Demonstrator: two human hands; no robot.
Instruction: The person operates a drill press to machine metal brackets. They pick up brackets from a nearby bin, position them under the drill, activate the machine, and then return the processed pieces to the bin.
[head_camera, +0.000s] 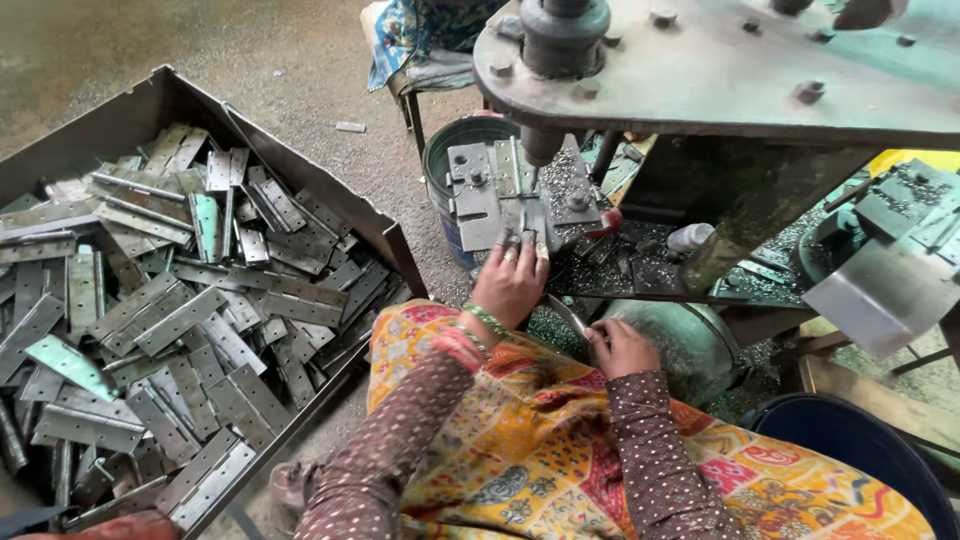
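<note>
My left hand (511, 280) reaches up to the grey metal jig plate (490, 195) of a drilling machine, and its fingertips press on a hinge plate (524, 222) lying there under the spindle (545, 140). Lower down, close to my lap, my right hand (621, 347) is closed on a thin metal lever (566, 315). Metal shavings cover the jig and the machine bed around it. Brown dotted sleeves and a bright patterned cloth cover my arms and lap.
A big metal tray (160, 100) on the left holds several grey hinge plates (180, 310). The machine's heavy green arm (720, 70) spans the top. A bucket (450, 150) stands behind the jig, and a dark blue tub (860, 445) at lower right.
</note>
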